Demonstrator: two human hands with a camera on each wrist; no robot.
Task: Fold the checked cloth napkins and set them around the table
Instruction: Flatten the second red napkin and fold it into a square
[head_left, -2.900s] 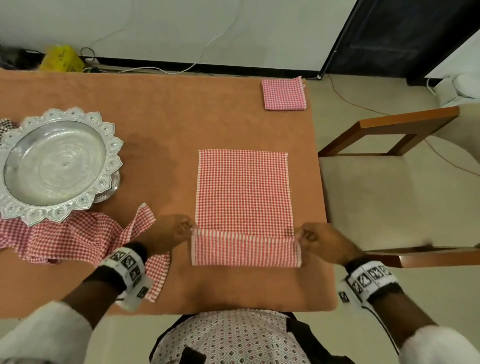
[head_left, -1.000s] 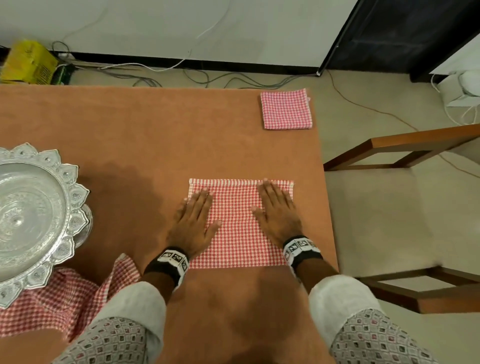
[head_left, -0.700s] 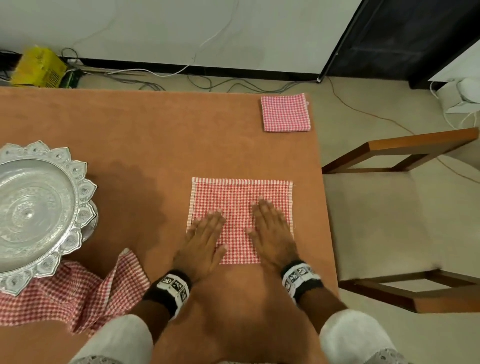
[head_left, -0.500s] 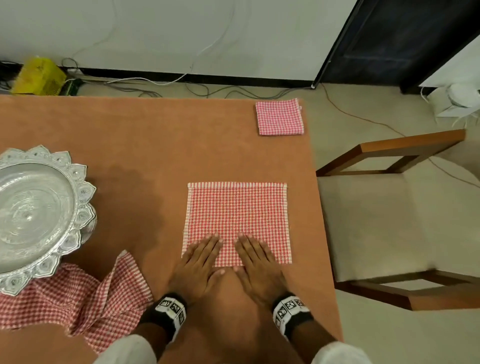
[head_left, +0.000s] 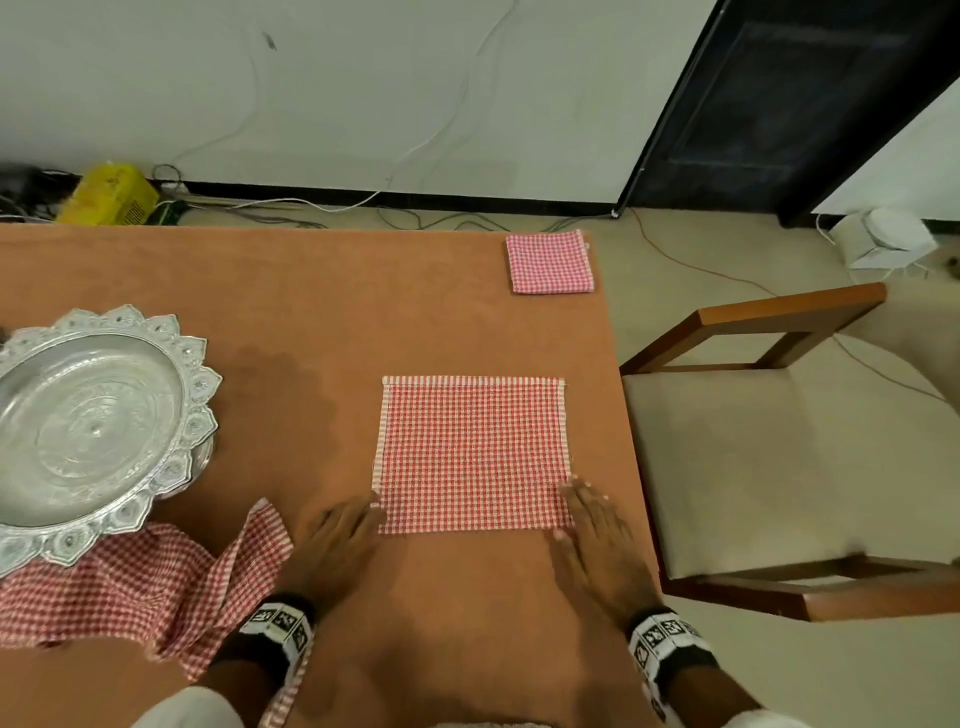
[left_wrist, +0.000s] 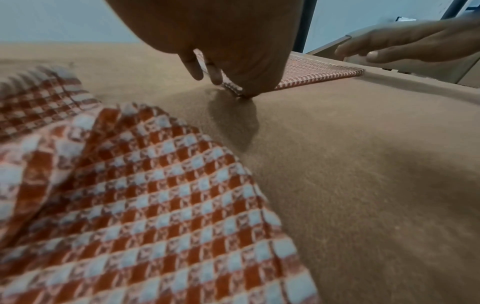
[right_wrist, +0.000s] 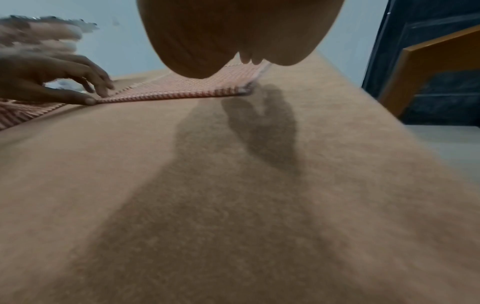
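A red-and-white checked napkin (head_left: 470, 452), folded in half, lies flat on the brown table (head_left: 311, 322) in front of me. My left hand (head_left: 358, 519) rests at its near left corner; in the left wrist view the fingertips (left_wrist: 215, 79) touch the cloth's corner. My right hand (head_left: 587, 514) lies flat with straight fingers at the near right corner. Neither corner is lifted. A smaller folded napkin (head_left: 549, 262) sits at the far right corner of the table. Crumpled unfolded napkins (head_left: 130, 587) lie at the near left.
An ornate silver tray (head_left: 93, 431) stands at the left, partly on the crumpled napkins. A wooden chair with a beige seat (head_left: 769, 457) stands close to the table's right edge. Cables and a yellow box (head_left: 111, 195) lie on the floor by the wall.
My hands smoothed the folded napkin from its far part back to the near edge, then slid apart from the middle out to the two near corners.
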